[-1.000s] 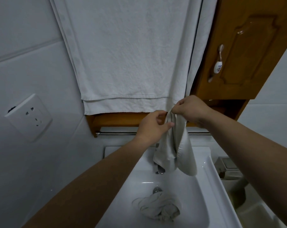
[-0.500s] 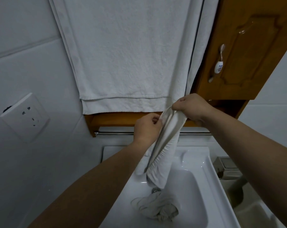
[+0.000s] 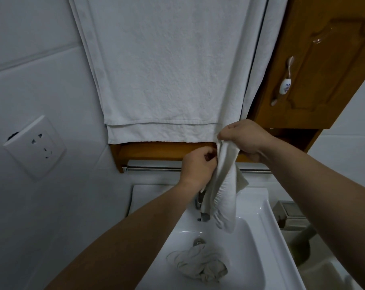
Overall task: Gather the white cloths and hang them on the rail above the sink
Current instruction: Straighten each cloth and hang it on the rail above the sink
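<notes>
left hand [image 3: 197, 166], right hand [image 3: 245, 136]: both pinching one white cloth [image 3: 224, 197] | front of rail [image 3: 152, 168] | second cloth [image 3: 198, 265] crumpled in sink [image 3: 261, 248] | faucet [image 3: 200, 203] beneath | towel [image 3: 167, 70] above

hands [image 3: 221, 151] gripping white cloth [image 3: 224, 197], sink [image 3: 259, 237] below

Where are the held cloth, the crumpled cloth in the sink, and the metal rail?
held cloth [image 3: 223, 197], head view, middle of the hanging part.
crumpled cloth [image 3: 198, 264], head view, centre of the heap.
metal rail [image 3: 152, 169], head view, bare stretch left of the hands.
</notes>
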`<state>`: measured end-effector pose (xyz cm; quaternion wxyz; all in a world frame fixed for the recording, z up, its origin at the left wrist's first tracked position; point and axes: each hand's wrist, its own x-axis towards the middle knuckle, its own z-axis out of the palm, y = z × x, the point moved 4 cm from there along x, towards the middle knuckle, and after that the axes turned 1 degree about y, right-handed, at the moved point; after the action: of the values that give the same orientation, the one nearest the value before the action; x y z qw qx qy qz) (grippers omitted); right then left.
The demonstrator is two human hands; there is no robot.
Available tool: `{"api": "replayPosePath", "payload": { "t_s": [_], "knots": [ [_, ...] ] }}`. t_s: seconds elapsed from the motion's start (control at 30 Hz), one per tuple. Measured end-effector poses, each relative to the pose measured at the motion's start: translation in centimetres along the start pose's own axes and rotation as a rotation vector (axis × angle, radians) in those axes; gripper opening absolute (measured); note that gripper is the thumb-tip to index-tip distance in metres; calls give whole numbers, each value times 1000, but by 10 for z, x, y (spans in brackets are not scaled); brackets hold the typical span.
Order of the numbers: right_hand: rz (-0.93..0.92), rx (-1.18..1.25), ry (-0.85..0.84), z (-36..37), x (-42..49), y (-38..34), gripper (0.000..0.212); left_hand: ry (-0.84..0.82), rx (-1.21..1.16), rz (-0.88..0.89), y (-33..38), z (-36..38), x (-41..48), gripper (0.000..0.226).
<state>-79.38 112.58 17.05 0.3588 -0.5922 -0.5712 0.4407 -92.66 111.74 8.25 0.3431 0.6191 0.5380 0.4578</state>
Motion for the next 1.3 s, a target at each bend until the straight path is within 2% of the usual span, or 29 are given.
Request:
{"api": "replayPosePath", "payload": {
  "t_s": [0.13,0.2,0.27,0.4,0.57,0.73,0.8,0.93,1.07,1.13,1.3],
  "knots": [
    [19,42,-9,-4,0,2,11,-2,-69,-87,-4,1,5,11],
    [25,65,-3,-6,0,2,10,27,-46,-122,-4,-4,7,11],
    [31,90,10,-10,-1,3,24,59,-20,-139,-6,-8,8,7],
    [76,109,26,-20,1,13,24,78,99,-108,-5,-11,7,11],
    [109,-139,118,-35,-3,28,17,119,364,56,0,-31,11,17],
    [28,-495,217,-24,0,42,10,105,435,144,12,-38,13,21],
    [9,-409,184,-15,2,44,6,125,399,113,13,-40,16,21],
    [-40,-257,84,7,0,38,32,93,331,54,16,-37,16,17],
    [-80,-217,23,22,1,35,12,42,296,113,27,-31,12,15],
    [-75,-200,35,21,3,36,18,18,270,109,29,-32,12,14],
    [-82,-226,88,15,6,35,15,-45,316,72,24,-37,14,13]
  ]
}}
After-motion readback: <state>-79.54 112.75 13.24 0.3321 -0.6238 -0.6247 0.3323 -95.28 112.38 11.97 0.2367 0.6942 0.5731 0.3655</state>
